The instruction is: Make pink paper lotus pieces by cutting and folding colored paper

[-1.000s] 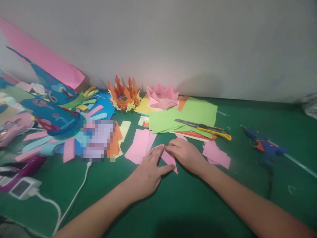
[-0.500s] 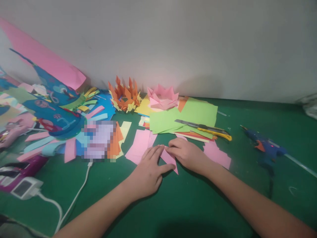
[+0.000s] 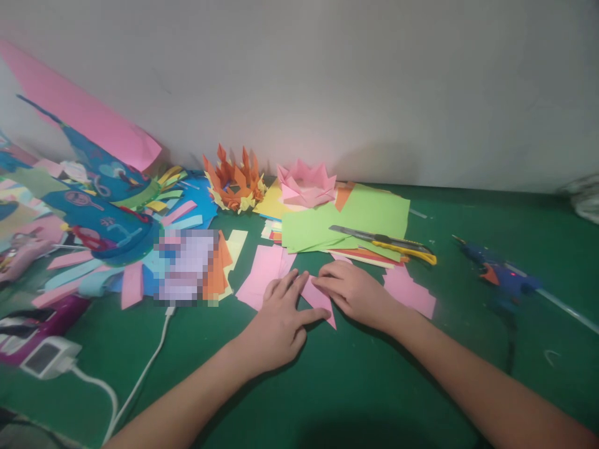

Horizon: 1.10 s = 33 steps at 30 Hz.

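Note:
A folded piece of pink paper point(image 3: 317, 300) lies on the green table, one pointed corner toward me. My left hand point(image 3: 279, 324) is open with its fingers spread. Its index fingertip rests at the paper's far corner and its thumb presses near the close point. My right hand point(image 3: 356, 293) is closed in a pinch at the paper's upper right edge, its other fingers curled. Pink paper sheets point(image 3: 260, 274) lie beside the left fingers, and more pink sheets point(image 3: 410, 292) lie under and beyond the right wrist.
A yellow utility knife point(image 3: 405, 248) lies on green paper point(image 3: 374, 212). Behind stand a pink paper crown point(image 3: 306, 190) and an orange one point(image 3: 236, 181). Blue cone hats point(image 3: 112, 231) are at left, near a white cable point(image 3: 156, 355). A glue gun point(image 3: 503, 274) lies at right.
Both hands keep nearly the same place on the pink paper. Some left fingers have lifted or spread slightly; the view has shifted a little.

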### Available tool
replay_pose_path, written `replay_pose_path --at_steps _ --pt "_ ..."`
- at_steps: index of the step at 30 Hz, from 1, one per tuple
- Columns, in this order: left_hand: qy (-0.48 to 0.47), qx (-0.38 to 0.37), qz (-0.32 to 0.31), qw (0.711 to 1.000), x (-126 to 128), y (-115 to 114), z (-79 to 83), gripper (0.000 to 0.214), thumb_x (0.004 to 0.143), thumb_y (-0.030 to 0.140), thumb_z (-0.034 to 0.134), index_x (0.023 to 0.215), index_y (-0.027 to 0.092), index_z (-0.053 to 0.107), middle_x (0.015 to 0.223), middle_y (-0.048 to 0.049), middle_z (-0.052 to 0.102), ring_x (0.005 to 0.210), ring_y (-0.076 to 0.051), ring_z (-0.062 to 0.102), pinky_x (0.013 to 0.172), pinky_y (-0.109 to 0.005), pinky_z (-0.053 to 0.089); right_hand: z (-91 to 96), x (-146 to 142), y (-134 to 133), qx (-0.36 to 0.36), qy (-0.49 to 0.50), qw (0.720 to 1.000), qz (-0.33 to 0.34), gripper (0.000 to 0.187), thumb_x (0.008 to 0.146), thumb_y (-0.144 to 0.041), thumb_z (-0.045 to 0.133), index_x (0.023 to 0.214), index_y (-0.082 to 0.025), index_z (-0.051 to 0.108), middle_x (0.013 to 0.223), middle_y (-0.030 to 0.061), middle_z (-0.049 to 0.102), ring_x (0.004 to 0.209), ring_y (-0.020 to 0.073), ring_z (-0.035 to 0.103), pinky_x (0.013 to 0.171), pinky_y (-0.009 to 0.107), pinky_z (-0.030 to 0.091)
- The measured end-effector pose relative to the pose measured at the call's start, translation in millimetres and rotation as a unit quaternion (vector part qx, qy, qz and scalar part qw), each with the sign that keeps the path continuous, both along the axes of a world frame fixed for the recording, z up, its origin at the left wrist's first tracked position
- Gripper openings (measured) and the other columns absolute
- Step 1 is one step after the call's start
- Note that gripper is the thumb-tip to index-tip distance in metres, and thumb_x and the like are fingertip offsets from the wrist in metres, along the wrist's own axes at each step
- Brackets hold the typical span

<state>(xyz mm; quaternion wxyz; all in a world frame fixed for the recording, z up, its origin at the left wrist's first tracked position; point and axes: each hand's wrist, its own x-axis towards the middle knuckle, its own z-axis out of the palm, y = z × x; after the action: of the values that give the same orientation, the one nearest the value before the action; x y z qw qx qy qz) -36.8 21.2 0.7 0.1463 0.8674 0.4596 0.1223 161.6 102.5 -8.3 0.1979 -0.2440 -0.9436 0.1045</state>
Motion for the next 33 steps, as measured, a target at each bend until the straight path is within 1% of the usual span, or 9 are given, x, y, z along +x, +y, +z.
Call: replay_pose_path --at_steps 5,9,12,19,21,26,30,33 --pt "-0.004 0.014 -0.005 1.000 0.4 0.6 -1.8 0.051 0.076 0.006 0.050 0.118 0.033 0.058 0.147 -0.0085 0.026 0.134 -0.035 0.022 0.099 -0.059 0.028 -2.3 1.6 -0.1 0.021 -0.023 0.999 0.015 0.031 0.094 -0.018 0.035 0.098 -0.012 0.066 0.088 0.0127 0.061 0.080 0.0203 0.050 0.070 0.034 0.043" --pt "-0.002 0.022 -0.005 1.000 -0.1 1.3 -1.9 0.051 0.074 0.006 0.051 0.116 0.034 0.059 0.147 -0.0062 0.027 0.132 -0.035 0.023 0.101 -0.059 0.025 -2.3 1.1 -0.6 0.026 -0.021 0.999 0.015 0.029 0.094 -0.018 0.037 0.098 -0.013 0.065 0.085 0.0118 0.061 0.079 0.0200 0.050 0.069 0.033 0.042" --pt "0.002 0.023 0.002 1.000 -0.3 1.7 -0.7 0.052 0.074 0.006 0.051 0.115 0.035 0.060 0.146 -0.0050 0.029 0.131 -0.035 0.024 0.101 -0.061 0.024 -0.6 0.4 -0.7 0.017 -0.016 1.000 0.010 0.029 0.094 -0.018 0.037 0.097 -0.014 0.065 0.083 0.0106 0.060 0.076 0.0190 0.050 0.067 0.032 0.041" --pt "0.018 0.029 0.000 0.999 2.2 -0.7 0.6 0.049 0.076 0.008 0.050 0.117 0.033 0.058 0.143 -0.0097 0.030 0.131 -0.036 0.023 0.099 -0.060 0.026 -1.0 0.0 -1.1 0.033 -0.039 0.999 0.012 0.029 0.093 -0.017 0.037 0.097 -0.012 0.066 0.083 0.0105 0.059 0.075 0.0190 0.048 0.066 0.032 0.040" --pt "0.021 0.029 -0.001 0.999 2.8 -1.2 0.7 0.050 0.076 0.007 0.050 0.118 0.033 0.057 0.143 -0.0100 0.030 0.131 -0.036 0.023 0.099 -0.060 0.025 -0.7 -0.2 -1.6 0.026 -0.040 0.999 0.006 0.030 0.093 -0.017 0.037 0.097 -0.012 0.066 0.083 0.0105 0.060 0.075 0.0190 0.048 0.066 0.032 0.041" --pt "0.019 0.030 0.012 0.999 3.8 -2.0 1.4 0.053 0.074 0.006 0.050 0.118 0.035 0.057 0.141 -0.0092 0.031 0.129 -0.037 0.025 0.096 -0.060 0.028 1.0 -3.2 -2.8 -0.008 -0.033 0.999 -0.015 0.031 0.094 -0.016 0.036 0.103 -0.013 0.065 0.087 0.0106 0.061 0.079 0.0192 0.050 0.070 0.033 0.043" --pt "0.015 0.039 0.019 0.999 5.3 -4.1 0.7 0.053 0.075 0.005 0.049 0.118 0.035 0.056 0.137 -0.0114 0.031 0.129 -0.036 0.025 0.096 -0.058 0.028 -1.2 -6.1 -2.8 -0.002 -0.052 0.999 -0.010 0.029 0.092 -0.017 0.040 0.111 -0.010 0.062 0.091 0.0121 0.060 0.081 0.0207 0.050 0.070 0.034 0.043" --pt "0.012 0.047 0.014 0.999 5.9 -4.5 -0.3 0.052 0.075 0.004 0.046 0.118 0.033 0.056 0.133 -0.0119 0.036 0.128 -0.033 0.028 0.096 -0.056 0.029 -2.0 -8.0 -2.9 -0.005 -0.069 0.998 -0.004 0.031 0.091 -0.018 0.044 0.117 -0.009 0.058 0.093 0.0124 0.060 0.082 0.0217 0.050 0.071 0.035 0.042"
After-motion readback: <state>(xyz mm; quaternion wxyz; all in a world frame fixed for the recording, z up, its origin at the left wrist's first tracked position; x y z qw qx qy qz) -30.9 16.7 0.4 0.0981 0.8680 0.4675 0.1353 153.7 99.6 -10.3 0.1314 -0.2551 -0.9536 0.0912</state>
